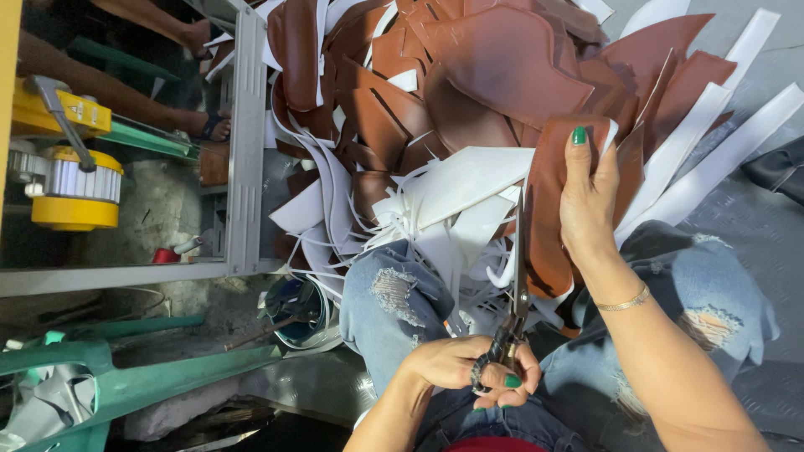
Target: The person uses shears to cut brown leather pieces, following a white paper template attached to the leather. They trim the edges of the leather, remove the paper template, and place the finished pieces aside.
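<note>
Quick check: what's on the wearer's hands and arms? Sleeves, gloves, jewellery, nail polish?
No gloves, no sleeves in view: both forearms are bare. Green nail polish on the left hand and the right hand. A thin gold-coloured bracelet sits on the right wrist. No watch or rings visible.

One view only, head-worn. Looks steeply down over the wearer's lap, close in: knees in torn jeans (394,305) fill the lower middle, forearms enter from the bottom edge. Frame reaches out to the metal floor (754,226) at right and a grey frame (247,142) at left.
</note>
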